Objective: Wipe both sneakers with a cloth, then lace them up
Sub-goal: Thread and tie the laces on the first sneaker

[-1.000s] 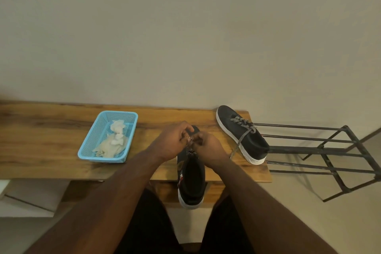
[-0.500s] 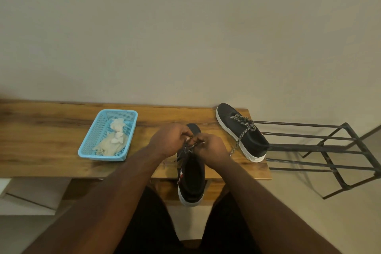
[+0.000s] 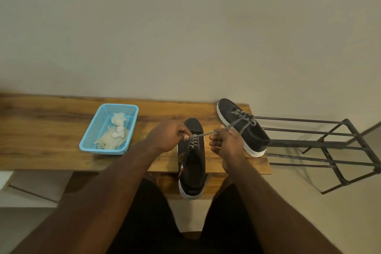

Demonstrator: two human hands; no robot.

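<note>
A black sneaker with a white sole [image 3: 192,173] lies on the wooden table [image 3: 51,130], toe pointing away, heel past the front edge. Its black-and-white speckled lace [image 3: 193,141] crosses the upper eyelets. My left hand [image 3: 168,137] pinches the lace at the sneaker's left side. My right hand [image 3: 225,145] grips the other end, which is stretched taut to the right. A second black sneaker [image 3: 247,132], laced, rests at the table's right end. A pale crumpled cloth [image 3: 113,138] lies in the blue basket [image 3: 91,132].
A dark metal rack [image 3: 329,146] stands on the floor just right of the table, close to the second sneaker. A plain wall rises behind the table. My legs in dark clothing are below the table's front edge.
My hands, close together over the sneaker's tongue before, have drawn apart. The right hand has pulled the lace out taut to the right.
</note>
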